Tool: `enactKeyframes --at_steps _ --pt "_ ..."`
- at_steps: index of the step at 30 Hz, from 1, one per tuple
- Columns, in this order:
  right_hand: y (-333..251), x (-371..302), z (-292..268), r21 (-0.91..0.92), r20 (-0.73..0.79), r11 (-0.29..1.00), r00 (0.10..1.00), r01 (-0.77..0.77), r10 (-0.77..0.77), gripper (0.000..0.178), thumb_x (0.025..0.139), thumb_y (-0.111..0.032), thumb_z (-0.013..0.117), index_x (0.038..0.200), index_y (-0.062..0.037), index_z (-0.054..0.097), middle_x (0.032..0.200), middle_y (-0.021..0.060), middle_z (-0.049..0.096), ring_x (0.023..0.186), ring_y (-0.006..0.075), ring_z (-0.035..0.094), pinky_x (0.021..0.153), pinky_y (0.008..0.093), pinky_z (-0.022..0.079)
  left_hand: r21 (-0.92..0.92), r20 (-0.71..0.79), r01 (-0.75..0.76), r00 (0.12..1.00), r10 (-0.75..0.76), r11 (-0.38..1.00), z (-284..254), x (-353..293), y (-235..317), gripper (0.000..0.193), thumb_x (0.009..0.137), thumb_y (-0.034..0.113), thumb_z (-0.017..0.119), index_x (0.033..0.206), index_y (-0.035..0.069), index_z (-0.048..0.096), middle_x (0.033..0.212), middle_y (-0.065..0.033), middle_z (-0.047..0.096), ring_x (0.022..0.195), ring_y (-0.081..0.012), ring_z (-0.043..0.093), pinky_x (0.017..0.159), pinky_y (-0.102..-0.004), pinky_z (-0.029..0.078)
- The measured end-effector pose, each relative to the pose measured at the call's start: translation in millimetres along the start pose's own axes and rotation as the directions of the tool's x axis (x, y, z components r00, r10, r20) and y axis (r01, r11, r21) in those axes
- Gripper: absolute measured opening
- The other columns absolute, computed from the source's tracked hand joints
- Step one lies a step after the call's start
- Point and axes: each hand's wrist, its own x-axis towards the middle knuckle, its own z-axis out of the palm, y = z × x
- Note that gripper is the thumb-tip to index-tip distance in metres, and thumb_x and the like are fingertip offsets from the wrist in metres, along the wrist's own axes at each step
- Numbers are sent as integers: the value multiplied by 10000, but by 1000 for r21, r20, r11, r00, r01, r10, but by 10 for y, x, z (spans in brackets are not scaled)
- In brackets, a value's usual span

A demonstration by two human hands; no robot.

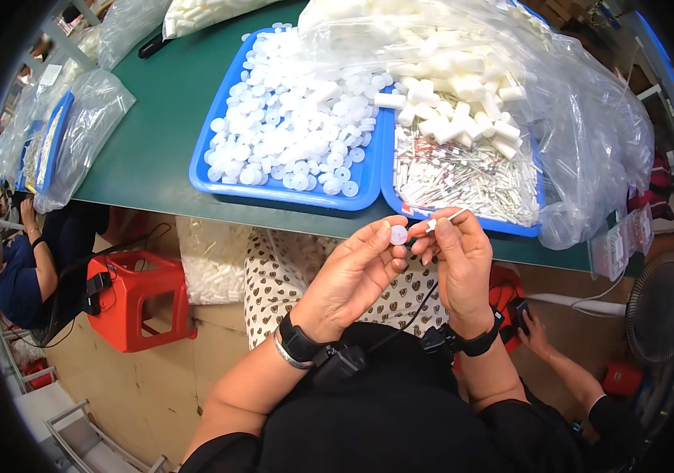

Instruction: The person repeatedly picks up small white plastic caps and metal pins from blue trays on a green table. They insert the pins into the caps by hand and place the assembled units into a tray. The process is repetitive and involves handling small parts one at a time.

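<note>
My left hand [346, 282] pinches a small round translucent white disc [398, 235] between thumb and fingertips. Close beside it, my right hand [464, 256] grips a thin white stick-like piece with a small white block [431, 225] at its end; its exact kind is too small to tell. Both hands are raised just off the table's near edge, over my lap. Beyond them a blue tray [195, 175] holds many similar white discs. To its right, another blue tray [388, 185] carries thin white pieces with red and dark leads [463, 177].
White foam-like cylinders [463, 118] spill from a clear plastic bag [581, 134] onto the right tray. More bags lie on the green table [147, 150]. A red stool [136, 307] stands at left, a fan [662, 307] at right. Other people sit on both sides, one person's hand [538, 335] near my right arm.
</note>
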Motion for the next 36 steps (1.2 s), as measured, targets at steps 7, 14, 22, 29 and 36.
enactKeyframes --at_steps 7,14,22,29,36 --pt "54 5 -15 -107 -41 993 998 41 -46 139 1011 -148 545 1040 -13 559 944 115 697 750 91 628 648 216 474 -86 18 14 1000 -12 996 -24 -23 -37 286 1006 188 556 1212 -10 544 1021 -61 601 879 -116 570 804 -240 509" --pt "14 -87 61 -235 -9 965 992 118 -123 104 989 -83 568 1037 9 570 948 115 704 805 106 660 703 234 513 9 -28 -33 999 34 999 -43 -57 -34 270 996 188 578 1205 17 570 987 -34 626 882 -100 599 812 -234 514" --pt "155 -4 -37 -477 245 748 887 461 -390 116 871 14 674 985 13 691 992 102 698 852 135 672 766 266 538 118 -80 -108 990 118 987 -75 -74 -26 297 980 143 595 1226 -15 542 1003 -74 653 883 -121 639 796 -241 528" --pt "9 -68 -117 -478 178 859 978 183 -110 111 861 -36 698 967 -5 709 827 89 712 739 108 669 642 282 522 334 -135 -159 967 214 929 -34 -107 -12 299 970 146 615 1216 -17 571 934 -44 624 799 -115 580 725 -255 494" --pt "141 -124 -103 -509 216 813 956 282 -197 87 888 -67 667 898 19 673 753 102 692 637 172 663 569 291 505 418 -128 -181 958 255 890 -44 -141 -80 310 971 181 623 1209 -13 581 903 -42 611 798 -120 557 736 -257 480"
